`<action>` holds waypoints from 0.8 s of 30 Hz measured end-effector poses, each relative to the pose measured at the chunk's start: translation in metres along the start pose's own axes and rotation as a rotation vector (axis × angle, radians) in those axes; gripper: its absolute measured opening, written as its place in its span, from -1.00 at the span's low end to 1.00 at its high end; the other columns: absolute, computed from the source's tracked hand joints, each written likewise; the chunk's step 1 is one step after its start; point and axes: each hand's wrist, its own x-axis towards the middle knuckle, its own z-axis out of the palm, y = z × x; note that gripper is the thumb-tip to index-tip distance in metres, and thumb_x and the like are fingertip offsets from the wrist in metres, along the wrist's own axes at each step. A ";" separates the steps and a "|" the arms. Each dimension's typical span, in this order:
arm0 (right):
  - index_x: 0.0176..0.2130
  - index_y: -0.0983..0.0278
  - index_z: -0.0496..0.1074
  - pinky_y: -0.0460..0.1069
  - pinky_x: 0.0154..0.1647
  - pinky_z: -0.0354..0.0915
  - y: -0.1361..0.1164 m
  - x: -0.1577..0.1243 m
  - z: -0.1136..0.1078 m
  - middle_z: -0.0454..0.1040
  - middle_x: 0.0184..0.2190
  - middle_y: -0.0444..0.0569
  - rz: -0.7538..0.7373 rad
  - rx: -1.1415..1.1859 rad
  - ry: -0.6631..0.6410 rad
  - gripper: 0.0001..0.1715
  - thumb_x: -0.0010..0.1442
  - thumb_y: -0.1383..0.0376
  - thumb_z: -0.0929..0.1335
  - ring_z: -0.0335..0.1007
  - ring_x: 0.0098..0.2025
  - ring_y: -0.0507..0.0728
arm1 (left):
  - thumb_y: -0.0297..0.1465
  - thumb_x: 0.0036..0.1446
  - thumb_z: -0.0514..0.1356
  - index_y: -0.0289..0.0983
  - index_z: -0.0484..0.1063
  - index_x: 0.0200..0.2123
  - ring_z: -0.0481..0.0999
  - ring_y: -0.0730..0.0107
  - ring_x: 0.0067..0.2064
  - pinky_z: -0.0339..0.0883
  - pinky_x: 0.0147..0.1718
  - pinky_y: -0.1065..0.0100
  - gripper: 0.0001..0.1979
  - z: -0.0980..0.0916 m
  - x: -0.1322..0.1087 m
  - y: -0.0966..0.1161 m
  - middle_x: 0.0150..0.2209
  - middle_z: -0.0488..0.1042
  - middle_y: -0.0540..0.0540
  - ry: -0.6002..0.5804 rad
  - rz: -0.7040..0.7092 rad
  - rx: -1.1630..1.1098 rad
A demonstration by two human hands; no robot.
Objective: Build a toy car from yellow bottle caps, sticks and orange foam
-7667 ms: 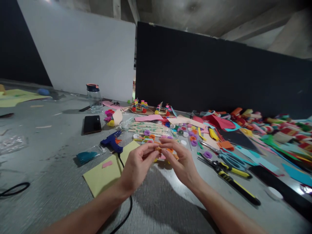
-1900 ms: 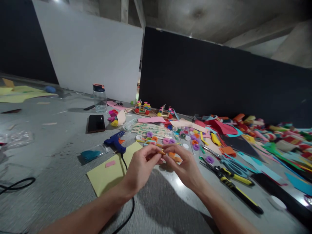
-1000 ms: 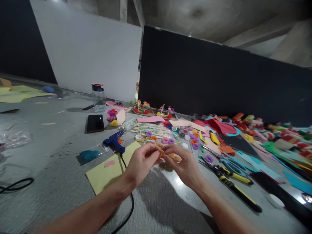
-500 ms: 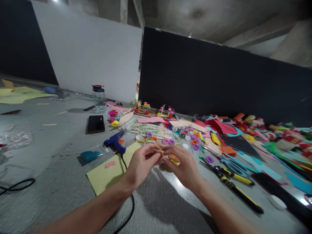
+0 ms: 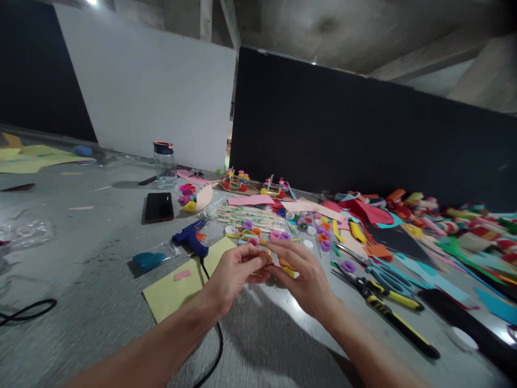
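In front of me, my left hand (image 5: 234, 272) is closed, pinching a small orange-brown round piece (image 5: 265, 258) between thumb and fingers. My right hand (image 5: 305, 275) meets it from the other side, its thumb and bent fingers at the edge of the same piece. Fingers partly cover the piece, so its exact kind is unclear. Past the right fingers, a yellow piece (image 5: 289, 271) shows. A blue glue gun (image 5: 191, 238) lies left of my hands, its black cable running under my left forearm. Beneath the cable is a sheet of yellow-green paper (image 5: 169, 291).
Pliers (image 5: 388, 312) and scissors (image 5: 390, 276) lie to the right. Beyond my hands are bundled wooden sticks (image 5: 250, 214), several coloured rings and two small wheeled models (image 5: 236, 180). A phone (image 5: 159, 207), a water bottle (image 5: 165, 167) and a teal packet (image 5: 150, 261) are left.
The orange-brown piece has turned in my fingers and shows more of its round face. My right fingers have straightened slightly. A pale paper piece near the phone has shifted and tilted up.
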 end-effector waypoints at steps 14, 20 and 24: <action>0.01 0.13 0.51 0.14 0.05 0.43 0.002 0.002 -0.004 0.55 0.02 0.02 0.009 0.095 0.048 -0.78 0.36 0.32 0.40 0.49 0.06 0.18 | -0.15 0.14 0.35 -0.28 0.59 -0.19 0.61 0.32 -0.28 0.51 -0.29 0.31 -0.68 -0.001 -0.002 0.012 -0.22 0.62 -0.15 -0.077 -0.070 -0.025; 0.00 0.15 0.52 0.14 0.05 0.42 0.003 0.004 -0.004 0.57 0.00 0.02 -0.001 0.105 0.056 -0.79 0.36 0.29 0.40 0.50 0.05 0.19 | -0.20 0.05 0.43 -0.34 0.61 -0.26 0.56 0.38 -0.34 0.45 -0.39 0.41 -0.68 0.000 -0.002 0.008 -0.33 0.60 -0.13 -0.109 -0.050 0.017; 0.01 0.14 0.51 0.13 0.06 0.41 0.002 0.003 -0.005 0.57 -0.01 0.00 -0.015 0.113 0.047 -0.77 0.35 0.29 0.42 0.51 0.05 0.18 | -0.20 0.05 0.43 -0.33 0.59 -0.30 0.55 0.39 -0.35 0.45 -0.36 0.40 -0.70 0.000 -0.002 0.009 -0.36 0.59 -0.10 -0.096 -0.027 0.029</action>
